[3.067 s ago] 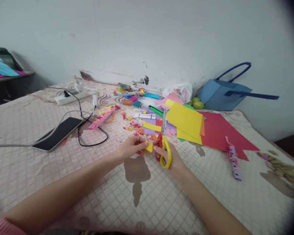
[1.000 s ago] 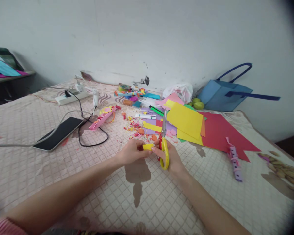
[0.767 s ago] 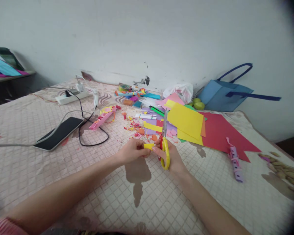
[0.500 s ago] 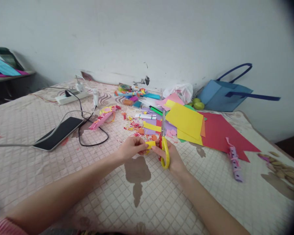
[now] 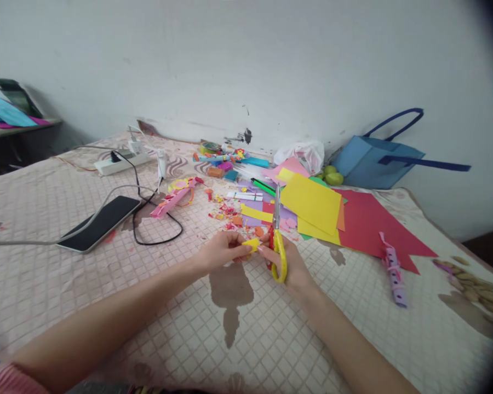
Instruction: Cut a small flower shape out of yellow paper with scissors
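Partly, left hand [image 5: 222, 251] hides small yellow slip [image 5: 252, 244].

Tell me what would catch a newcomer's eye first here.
Probably the scissors with red and yellow handles in the right hand, blades pointing toward the wall, and the small yellow paper pinched between both hands, the left hand included. Next come the bright yellow sheets and large red sheet beyond, to the right. The blue bag stands out farther back, near the wall.
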Available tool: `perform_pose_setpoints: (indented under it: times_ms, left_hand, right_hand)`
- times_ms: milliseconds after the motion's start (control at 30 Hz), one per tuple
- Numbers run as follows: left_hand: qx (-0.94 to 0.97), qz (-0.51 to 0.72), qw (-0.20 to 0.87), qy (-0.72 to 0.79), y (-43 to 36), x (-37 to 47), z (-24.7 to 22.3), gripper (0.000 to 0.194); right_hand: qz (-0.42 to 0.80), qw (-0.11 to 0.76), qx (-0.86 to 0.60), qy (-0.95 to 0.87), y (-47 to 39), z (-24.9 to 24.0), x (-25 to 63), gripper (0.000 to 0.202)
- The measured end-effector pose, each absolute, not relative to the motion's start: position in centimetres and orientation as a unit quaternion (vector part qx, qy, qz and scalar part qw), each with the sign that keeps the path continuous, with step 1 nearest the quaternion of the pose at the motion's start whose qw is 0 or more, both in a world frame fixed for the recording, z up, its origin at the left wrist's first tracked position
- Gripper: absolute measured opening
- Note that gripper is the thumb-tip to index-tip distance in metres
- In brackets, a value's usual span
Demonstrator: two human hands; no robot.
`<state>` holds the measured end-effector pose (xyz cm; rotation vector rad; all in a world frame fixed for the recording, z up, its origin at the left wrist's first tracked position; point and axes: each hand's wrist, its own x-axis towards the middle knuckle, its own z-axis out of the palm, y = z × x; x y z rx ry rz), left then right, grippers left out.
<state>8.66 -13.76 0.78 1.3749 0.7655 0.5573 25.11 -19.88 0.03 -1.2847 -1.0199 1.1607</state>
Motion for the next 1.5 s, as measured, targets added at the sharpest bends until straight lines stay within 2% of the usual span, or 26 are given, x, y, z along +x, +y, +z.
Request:
perform_pose_setpoints:
  times_ms: [167,367,767,933,1067,1267,1500]
  left_hand:
    - [0.604,0.257,0.672,0.341,-13.8,8.6,0.9,0.031]
    - [0.536,0.304,0.696,0.368,-13.6,8.4,1.1,0.029]
    - [0.605,0.286,0.664,0.334,-13.2,9.7,1.2,0.031]
    - [0.531,0.336,0.699,0.342,-12.2,11.1,3.1,0.028]
    - [0.471,0.395,0.712,0.338,-12.2,12.1,4.3,0.022]
    - [0.432,0.468,0.704,0.314,-12.6,12.0,3.8,0.026]
    - [0.395,0.512,0.705,0.292,-13.0,11.5,3.7,0.025]
  right_hand:
    - [0.506,0.508,-0.546,-0.434,-20.1,0.1,24.9,0.03]
    - [0.483,0.543,-0.547,-0.416,-20.0,0.2,24.9,0.031]
    - [0.483,0.56,-0.53,-0.415,-19.1,0.9,25.0,0.037]
    - [0.463,0.569,-0.526,-0.429,-18.7,2.3,25.6,0.036]
    - [0.492,0.582,-0.5,-0.411,-19.6,1.6,25.3,0.043]
    - [0.539,0.533,-0.506,-0.411,-21.1,0.0,24.1,0.045]
    - [0.498,0.477,-0.559,-0.461,-22.0,0.0,23.0,0.045]
